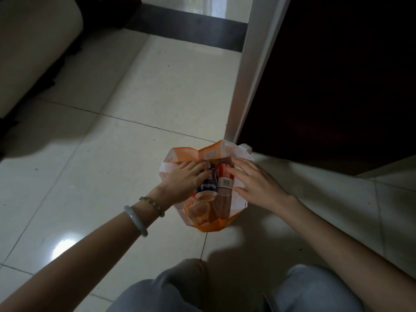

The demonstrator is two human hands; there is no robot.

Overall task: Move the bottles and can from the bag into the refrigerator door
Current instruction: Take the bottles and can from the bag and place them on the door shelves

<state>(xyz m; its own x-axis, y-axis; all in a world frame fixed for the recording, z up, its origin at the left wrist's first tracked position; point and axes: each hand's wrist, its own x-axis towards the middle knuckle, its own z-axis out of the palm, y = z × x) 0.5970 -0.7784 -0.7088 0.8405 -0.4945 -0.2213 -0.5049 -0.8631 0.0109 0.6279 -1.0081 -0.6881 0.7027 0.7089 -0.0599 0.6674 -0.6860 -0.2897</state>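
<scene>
Nearest the camera, two knees in pale grey-blue trousers [171,287] are showing at the bottom edge, above the glossy cream floor tiles [94,167]. Beyond them, an orange-and-white plastic bag [203,224] is sitting on the floor, its thin crinkled mouth spread open.

Inside the bag, two bottles are lying side by side with their bases toward the camera. The left one is a dark cola bottle [206,188] with a dark blue label whose white lettering is probably a Pepsi mark, though it is too blurred to be sure. The right one is a brown drink bottle [224,191] with a red band and a small white label panel; its print is not readable. Amber shapes lower in the bag are showing only dimly through the plastic.

The left hand [182,180], with a pale bangle [135,219] and a beaded bracelet [153,202] on its wrist, is resting over the cola bottle, fingers loosely curved, not closed round it. The right hand [254,183] is lying flat and spread against the bag's right side, fingertips touching the red-banded bottle, gripping nothing.

Farther off, a white door edge [245,82] is rising from just behind the bag, beside a dark panel [326,86].
</scene>
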